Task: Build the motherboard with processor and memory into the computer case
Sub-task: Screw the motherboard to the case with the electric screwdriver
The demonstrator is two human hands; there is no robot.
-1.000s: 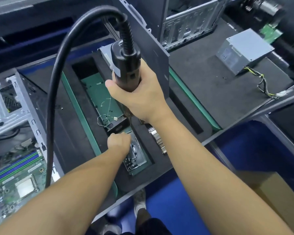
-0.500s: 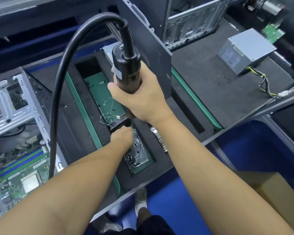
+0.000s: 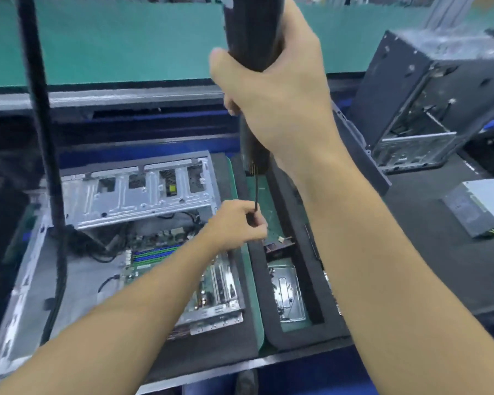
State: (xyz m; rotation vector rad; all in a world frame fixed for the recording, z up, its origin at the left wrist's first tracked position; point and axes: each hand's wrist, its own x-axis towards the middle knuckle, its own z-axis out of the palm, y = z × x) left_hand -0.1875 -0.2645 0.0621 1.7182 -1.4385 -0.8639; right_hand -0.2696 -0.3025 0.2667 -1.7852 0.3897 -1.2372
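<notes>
The open computer case (image 3: pixel 137 189) lies flat on the bench (image 3: pixel 428 252), with the motherboard (image 3: pixel 154 252) inside it. Just right of the case, the right hand (image 3: pixel 280 92) has its grip closed round an upright electric screwdriver (image 3: pixel 251 27). The left hand (image 3: pixel 237 223) pinches the tip of the bit (image 3: pixel 255 192), perhaps with a screw, though blur hides it.

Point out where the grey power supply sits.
The grey power supply lies at the far right of the head view on the dark mat, just below the upright case.
</notes>
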